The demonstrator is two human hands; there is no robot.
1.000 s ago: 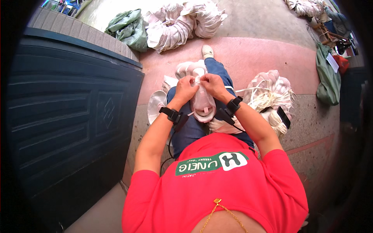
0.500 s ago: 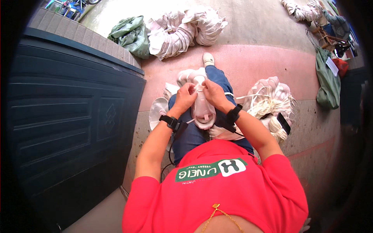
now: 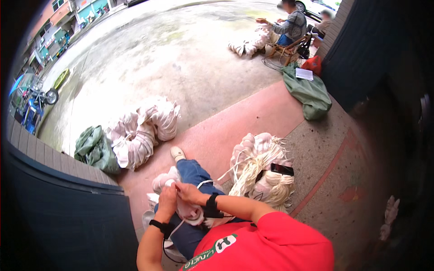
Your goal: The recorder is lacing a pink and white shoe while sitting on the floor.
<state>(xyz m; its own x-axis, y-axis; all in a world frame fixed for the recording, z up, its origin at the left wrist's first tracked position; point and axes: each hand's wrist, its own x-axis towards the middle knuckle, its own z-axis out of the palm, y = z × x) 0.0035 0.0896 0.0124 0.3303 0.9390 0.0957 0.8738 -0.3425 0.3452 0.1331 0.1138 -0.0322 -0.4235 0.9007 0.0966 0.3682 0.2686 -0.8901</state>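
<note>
A pale pink and white shoe upper [image 3: 192,212] lies over my lap with its heel opening toward me. My left hand [image 3: 167,201] is closed at its far end, the fingers pinching the upper near a white part. Close against it, my right hand [image 3: 191,193] is pinched as well; whatever lies between those fingertips is too small to make out. A white shoelace [image 3: 217,179] trails over my right leg from a bundle of cream laces [image 3: 246,180]. Those laces lie on a heap of pink uppers [image 3: 253,147]. Other uppers [image 3: 163,179] sit just beyond my hands.
A black phone [image 3: 282,169] rests on the lace heap. Ahead left are stacked uppers [image 3: 147,131] beside a green sack [image 3: 96,149]. Another green sack [image 3: 312,97] stands to the right, near a seated person [image 3: 293,28]. A dark door panel [image 3: 68,221] borders my left side.
My view has swung up and to the right, so more of the yard and the seated person show. Both hands remain together at the shoe upper, still pinched.
</note>
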